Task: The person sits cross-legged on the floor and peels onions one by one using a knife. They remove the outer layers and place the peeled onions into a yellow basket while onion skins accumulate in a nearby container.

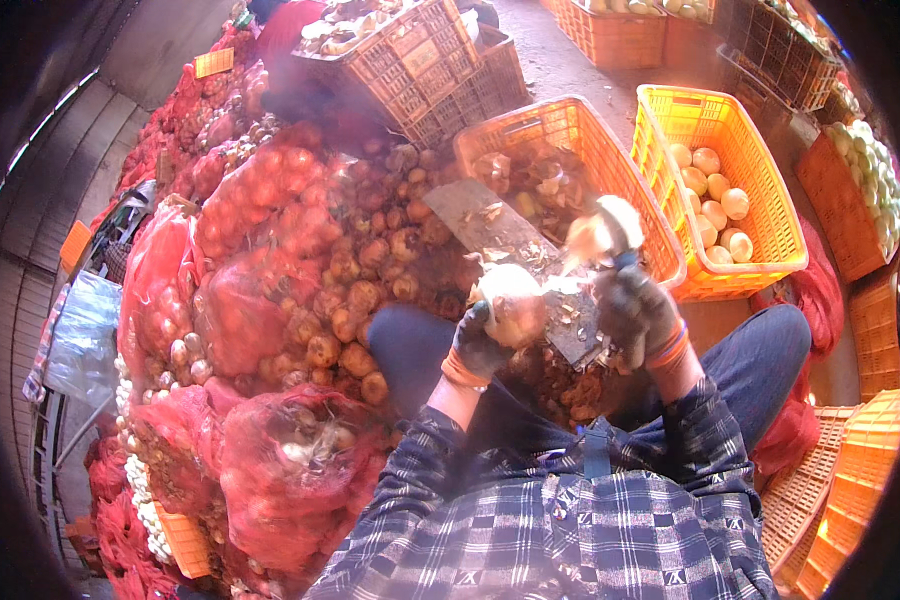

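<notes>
My left hand (484, 343), in a dark glove with an orange cuff, holds a large onion (511, 304) whose upper side shines pale. My gloved right hand (636, 309) is closed around something, and the blur hides what it is. A pale, blurred piece with brownish skin (604, 229) shows just above that hand; I cannot tell whether it is held. Between and below my hands lies a board (495, 225) strewn with onion skins, its upper part against an orange plastic crate (607, 135) that contains loose skins.
A yellow crate (769, 180) at the right contains several peeled onions (712, 214). Unpeeled onions (356, 296) are heaped left of my knee, beside red mesh sacks (292, 480) of onions. Stacked crates (420, 67) stand ahead, a crate of pale onions (844, 202) at far right, more crates (859, 487) lower right.
</notes>
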Action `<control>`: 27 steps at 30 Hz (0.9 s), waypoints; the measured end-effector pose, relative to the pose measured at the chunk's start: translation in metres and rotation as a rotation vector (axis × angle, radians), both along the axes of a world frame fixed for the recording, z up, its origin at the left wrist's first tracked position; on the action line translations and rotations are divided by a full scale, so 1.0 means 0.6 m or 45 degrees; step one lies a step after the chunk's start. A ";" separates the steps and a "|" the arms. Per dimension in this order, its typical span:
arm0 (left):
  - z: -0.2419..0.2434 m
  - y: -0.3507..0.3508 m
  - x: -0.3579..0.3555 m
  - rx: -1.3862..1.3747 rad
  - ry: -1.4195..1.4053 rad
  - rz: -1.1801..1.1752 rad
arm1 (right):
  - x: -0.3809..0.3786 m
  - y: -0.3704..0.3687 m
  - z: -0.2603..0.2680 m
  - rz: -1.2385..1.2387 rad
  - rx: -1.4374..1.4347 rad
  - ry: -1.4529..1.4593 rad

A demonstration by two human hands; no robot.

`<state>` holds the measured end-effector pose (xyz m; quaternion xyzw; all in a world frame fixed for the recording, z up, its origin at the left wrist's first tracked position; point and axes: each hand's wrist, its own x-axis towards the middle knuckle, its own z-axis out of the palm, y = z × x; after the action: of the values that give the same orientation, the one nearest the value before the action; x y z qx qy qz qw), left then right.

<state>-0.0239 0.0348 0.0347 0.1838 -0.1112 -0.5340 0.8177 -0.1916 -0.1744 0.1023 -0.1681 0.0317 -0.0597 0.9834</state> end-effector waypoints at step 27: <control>-0.035 -0.065 -0.053 0.858 -1.992 0.634 | 0.026 0.058 -0.107 -0.476 -1.327 0.469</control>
<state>-0.0558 -0.0043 0.0136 0.7461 -0.4319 -0.0665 0.5023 -0.1757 -0.1397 0.0378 -0.6290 0.1977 -0.2097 0.7220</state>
